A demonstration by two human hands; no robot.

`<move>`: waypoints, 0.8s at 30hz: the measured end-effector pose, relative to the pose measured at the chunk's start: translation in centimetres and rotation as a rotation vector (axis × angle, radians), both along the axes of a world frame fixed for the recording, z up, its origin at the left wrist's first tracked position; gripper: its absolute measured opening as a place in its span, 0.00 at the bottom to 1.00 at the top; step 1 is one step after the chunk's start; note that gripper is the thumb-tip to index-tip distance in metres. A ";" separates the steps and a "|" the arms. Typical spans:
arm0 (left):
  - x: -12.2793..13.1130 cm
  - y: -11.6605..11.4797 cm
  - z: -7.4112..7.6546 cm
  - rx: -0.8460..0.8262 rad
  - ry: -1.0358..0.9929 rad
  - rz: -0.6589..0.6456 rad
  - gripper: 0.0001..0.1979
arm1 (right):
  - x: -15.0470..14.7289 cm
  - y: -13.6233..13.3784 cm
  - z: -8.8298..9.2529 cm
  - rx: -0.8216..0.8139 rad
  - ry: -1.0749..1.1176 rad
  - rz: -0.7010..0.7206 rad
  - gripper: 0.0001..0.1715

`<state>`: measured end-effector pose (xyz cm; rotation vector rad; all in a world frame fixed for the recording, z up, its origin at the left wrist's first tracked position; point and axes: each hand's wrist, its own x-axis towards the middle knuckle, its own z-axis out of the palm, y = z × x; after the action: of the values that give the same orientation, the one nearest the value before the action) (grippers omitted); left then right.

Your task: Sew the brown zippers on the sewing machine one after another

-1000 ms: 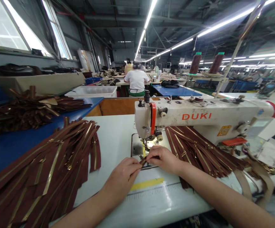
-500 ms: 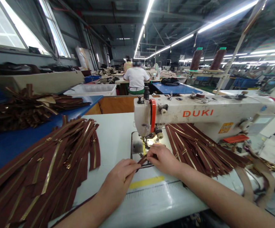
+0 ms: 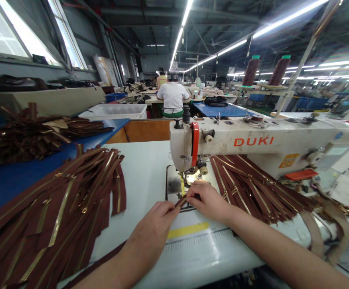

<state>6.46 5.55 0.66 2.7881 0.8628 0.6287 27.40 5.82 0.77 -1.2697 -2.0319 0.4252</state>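
My left hand [image 3: 155, 227] and my right hand [image 3: 208, 200] pinch the two sides of a brown zipper end [image 3: 182, 200] just in front of the needle area of a white DUKI sewing machine [image 3: 252, 142]. Both hands rest on the white table [image 3: 144, 176], fingers closed on the zipper tape. The presser foot [image 3: 189, 179] sits right behind my right fingertips. The rest of the zipper trails off under my left forearm toward the table's near edge.
A large pile of brown zippers with gold teeth [image 3: 56, 208] lies at my left, another pile [image 3: 252, 188] at the right under the machine arm. More zippers [image 3: 32, 132] sit on a blue table. A person in white [image 3: 173, 98] sits ahead. Two thread cones [image 3: 264, 70] stand at back right.
Both hands have edged slightly forward toward the presser foot with the zipper end still pinched. The zipper's tail now shows under my left forearm.
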 end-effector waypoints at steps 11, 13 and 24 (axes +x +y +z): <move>0.3 0.0 0.7 -0.052 0.137 0.005 0.19 | -0.4 -0.1 0.2 0.000 -0.149 -0.058 0.08; 0.7 0.0 1.8 -0.110 0.185 0.025 0.17 | -0.4 0.0 0.6 -0.021 -0.218 -0.062 0.07; 2.9 1.2 1.9 -0.147 0.059 -0.053 0.13 | 0.0 1.2 1.2 -0.010 -0.365 -0.003 0.07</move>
<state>9.32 6.72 2.53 2.6994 0.8077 0.4581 27.38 7.05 1.97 -1.4399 -2.3285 0.2124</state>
